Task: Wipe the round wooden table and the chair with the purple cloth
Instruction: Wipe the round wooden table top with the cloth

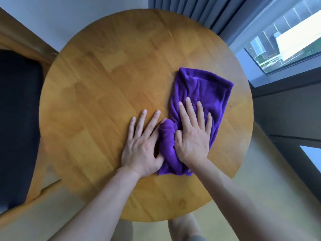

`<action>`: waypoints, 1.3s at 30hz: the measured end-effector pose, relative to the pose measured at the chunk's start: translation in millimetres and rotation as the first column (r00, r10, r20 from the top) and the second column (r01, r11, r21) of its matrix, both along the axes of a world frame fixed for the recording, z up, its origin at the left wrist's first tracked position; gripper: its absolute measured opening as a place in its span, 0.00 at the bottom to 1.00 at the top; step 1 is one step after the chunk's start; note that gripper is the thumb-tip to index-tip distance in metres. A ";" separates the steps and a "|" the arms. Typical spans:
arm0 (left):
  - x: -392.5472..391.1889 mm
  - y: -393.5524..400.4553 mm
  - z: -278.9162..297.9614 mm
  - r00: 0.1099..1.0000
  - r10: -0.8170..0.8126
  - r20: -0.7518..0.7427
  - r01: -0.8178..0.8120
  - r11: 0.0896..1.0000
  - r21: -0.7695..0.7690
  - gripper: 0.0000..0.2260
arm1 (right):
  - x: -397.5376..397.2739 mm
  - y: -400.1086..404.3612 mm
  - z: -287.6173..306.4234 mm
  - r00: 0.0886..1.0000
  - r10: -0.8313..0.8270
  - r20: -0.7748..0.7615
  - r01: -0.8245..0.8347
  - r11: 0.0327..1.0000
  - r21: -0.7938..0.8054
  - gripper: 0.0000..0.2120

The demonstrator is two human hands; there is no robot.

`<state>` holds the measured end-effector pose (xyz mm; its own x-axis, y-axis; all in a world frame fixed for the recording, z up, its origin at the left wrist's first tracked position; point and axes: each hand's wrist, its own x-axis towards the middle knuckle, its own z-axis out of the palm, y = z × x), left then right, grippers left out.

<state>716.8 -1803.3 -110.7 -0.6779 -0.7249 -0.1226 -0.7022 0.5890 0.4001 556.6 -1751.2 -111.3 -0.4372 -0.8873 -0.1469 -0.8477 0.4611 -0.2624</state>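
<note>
Cloth: crumpled purple microfibre cloth [196, 108] is lying right of centre on the round wooden table [104, 80].
Right hand [192, 136]: pressing flat on cloth, fingers straight, spread.
Left hand [142, 145]: resting flat on tabletop, fingers extended, thumb touching bunched cloth edge.
Chair: wooden chair with black cushion [17, 119] is standing left, beside table.

smooth satin-sheened wood table [107, 80], fuzzy plush purple cloth [208, 91], matt dark fabric chair cushion [17, 119]

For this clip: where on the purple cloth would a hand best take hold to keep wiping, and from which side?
Judging by its pose, grip the bunched ridge of the purple cloth between the left hand and right hand, coming from above on the near side; the far part lies flat and offers little to pinch.
</note>
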 end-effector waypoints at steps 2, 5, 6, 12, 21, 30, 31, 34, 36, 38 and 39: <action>1.9 -4.5 5.1 0.992 0.076 -0.103 -0.066 0.993 0.097 0.34 | -0.2 -2.3 0.0 1.000 -0.009 -0.018 0.009 1.000 -0.005 0.37; 18.6 -28.8 12.8 0.978 0.176 -0.111 -0.173 0.984 0.037 0.34 | 5.3 -4.7 2.1 0.998 -0.055 -0.018 0.055 0.998 -0.008 0.37; 27.0 -44.3 13.5 0.982 0.180 -0.063 -0.181 0.983 -0.016 0.35 | 9.3 -6.1 3.3 0.996 -0.091 -0.015 0.091 0.996 -0.005 0.37; 64.9 -104.3 -6.0 0.968 0.142 0.206 -0.127 0.988 -0.083 0.36 | 82.5 -40.3 5.1 0.857 -0.505 0.105 0.511 0.859 -0.038 0.37; 65.9 -104.5 -8.3 0.980 0.160 0.116 -0.147 0.983 -0.109 0.36 | 24.0 -4.8 -1.4 0.737 0.675 -0.037 -0.675 0.738 0.002 0.41; 63.8 -103.1 -8.3 0.977 0.159 0.141 -0.145 0.983 -0.110 0.37 | 39.0 -83.1 -0.7 0.959 -0.281 -0.031 0.279 0.958 -0.067 0.38; 64.6 -103.9 -8.4 0.977 0.154 0.144 -0.139 0.984 -0.113 0.37 | 58.7 -96.0 -1.6 0.929 -0.370 -0.017 0.369 0.928 -0.048 0.38; 66.0 -105.2 -8.0 0.975 0.126 0.186 -0.105 0.987 -0.119 0.39 | 84.8 -109.3 -3.2 0.979 -0.204 -0.018 0.204 0.979 0.025 0.40; 64.6 -105.9 -6.8 0.973 0.118 0.197 -0.098 0.989 -0.108 0.40 | 62.0 -106.4 -0.6 0.978 0.203 -0.052 -0.201 0.979 0.042 0.40; 63.4 -104.8 -6.4 0.976 0.137 0.172 -0.119 0.987 -0.107 0.37 | 19.4 -114.3 2.7 0.821 0.567 -0.073 -0.564 0.824 0.057 0.39; 63.0 -104.3 -6.6 0.976 0.149 0.159 -0.132 0.985 -0.111 0.37 | -1.8 -123.2 3.3 0.757 0.650 -0.067 -0.647 0.760 0.062 0.40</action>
